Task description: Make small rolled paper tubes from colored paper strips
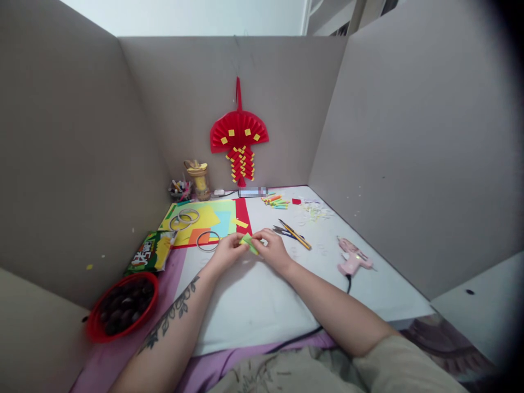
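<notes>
Between both hands, a little above the white tabletop (pixel 245 305), is a small piece of green paper (pixel 249 243). My left hand (pixel 230 250) pinches its left side, and my right hand (pixel 270 248) pinches its right side. My fingertips cover part of the paper, so its full shape is hidden. A roll of tape (pixel 197 243) lies just left of my left hand. Right of my right hand are scissors (pixel 282 231) and a yellow pencil (pixel 301 240), lying across each other.
Coloured paper sheets (pixel 227 221) and more tape rolls (pixel 188 215) lie at the left. A red bowl of dark round fruit (pixel 153 303) and a green packet (pixel 149 254) stand nearer. Rolled paper tubes (pixel 276 202), paper scraps (pixel 317 212) and a pink glue gun (pixel 351 259) are right. A red paper fan (pixel 239 123) hangs behind.
</notes>
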Action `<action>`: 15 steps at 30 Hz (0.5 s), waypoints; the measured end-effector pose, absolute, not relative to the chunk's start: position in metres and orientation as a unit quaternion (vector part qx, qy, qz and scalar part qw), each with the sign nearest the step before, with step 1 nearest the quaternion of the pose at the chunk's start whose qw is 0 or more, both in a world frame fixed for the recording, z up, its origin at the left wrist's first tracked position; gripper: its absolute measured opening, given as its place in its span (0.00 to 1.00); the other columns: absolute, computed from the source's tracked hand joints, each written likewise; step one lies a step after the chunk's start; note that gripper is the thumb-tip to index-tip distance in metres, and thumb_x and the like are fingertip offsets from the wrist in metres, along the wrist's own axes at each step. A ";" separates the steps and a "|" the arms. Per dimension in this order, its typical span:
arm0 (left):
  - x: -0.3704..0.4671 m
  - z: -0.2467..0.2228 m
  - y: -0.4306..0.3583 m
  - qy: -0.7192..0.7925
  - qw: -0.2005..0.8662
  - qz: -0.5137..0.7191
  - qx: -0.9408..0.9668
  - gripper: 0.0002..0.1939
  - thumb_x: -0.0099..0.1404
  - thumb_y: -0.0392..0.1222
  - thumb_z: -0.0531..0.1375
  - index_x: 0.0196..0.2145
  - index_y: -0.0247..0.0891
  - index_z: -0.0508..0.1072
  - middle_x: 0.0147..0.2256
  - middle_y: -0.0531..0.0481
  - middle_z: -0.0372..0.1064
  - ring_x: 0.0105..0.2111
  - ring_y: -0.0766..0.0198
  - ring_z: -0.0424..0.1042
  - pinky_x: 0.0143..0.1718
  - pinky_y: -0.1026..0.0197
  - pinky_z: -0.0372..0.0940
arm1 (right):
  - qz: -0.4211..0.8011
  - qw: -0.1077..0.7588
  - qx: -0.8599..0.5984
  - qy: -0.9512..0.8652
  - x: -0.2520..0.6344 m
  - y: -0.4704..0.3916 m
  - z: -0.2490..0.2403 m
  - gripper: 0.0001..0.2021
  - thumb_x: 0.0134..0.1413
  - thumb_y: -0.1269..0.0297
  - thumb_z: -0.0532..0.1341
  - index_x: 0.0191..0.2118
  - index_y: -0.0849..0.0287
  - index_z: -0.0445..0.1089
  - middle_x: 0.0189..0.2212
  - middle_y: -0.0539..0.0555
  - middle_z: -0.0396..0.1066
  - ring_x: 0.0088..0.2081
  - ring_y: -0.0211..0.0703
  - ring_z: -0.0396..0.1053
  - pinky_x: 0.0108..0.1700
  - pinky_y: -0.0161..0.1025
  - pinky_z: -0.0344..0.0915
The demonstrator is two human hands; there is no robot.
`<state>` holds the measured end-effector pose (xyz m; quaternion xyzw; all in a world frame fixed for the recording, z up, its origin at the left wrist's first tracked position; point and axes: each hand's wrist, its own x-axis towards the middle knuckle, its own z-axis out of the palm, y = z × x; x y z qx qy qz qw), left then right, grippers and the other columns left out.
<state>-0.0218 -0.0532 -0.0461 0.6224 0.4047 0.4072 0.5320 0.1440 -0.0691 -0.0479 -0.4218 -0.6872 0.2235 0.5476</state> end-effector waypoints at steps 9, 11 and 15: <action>-0.015 -0.044 -0.055 0.410 0.566 0.483 0.528 0.20 0.47 0.45 0.66 0.37 0.35 0.68 0.27 0.51 0.71 0.26 0.66 0.70 0.30 0.65 0.62 | 0.162 0.552 -0.427 -0.698 0.141 -0.073 -0.051 0.06 0.51 0.68 0.58 0.29 0.55 0.72 0.25 0.52 0.68 0.32 0.43 0.64 0.38 0.40 0.59; -0.012 -0.042 -0.057 0.406 0.569 0.498 0.514 0.20 0.47 0.45 0.66 0.37 0.36 0.67 0.25 0.53 0.70 0.26 0.67 0.70 0.31 0.65 0.62 | 0.151 0.549 -0.429 -0.701 0.140 -0.074 -0.052 0.06 0.52 0.67 0.57 0.29 0.56 0.71 0.25 0.52 0.67 0.32 0.42 0.64 0.37 0.39 0.59; -0.011 -0.043 -0.057 0.401 0.564 0.512 0.509 0.20 0.48 0.44 0.66 0.37 0.36 0.66 0.25 0.54 0.70 0.25 0.68 0.69 0.31 0.65 0.62 | 0.147 0.544 -0.434 -0.703 0.136 -0.076 -0.054 0.05 0.52 0.67 0.57 0.28 0.56 0.69 0.25 0.52 0.67 0.30 0.41 0.64 0.35 0.38 0.59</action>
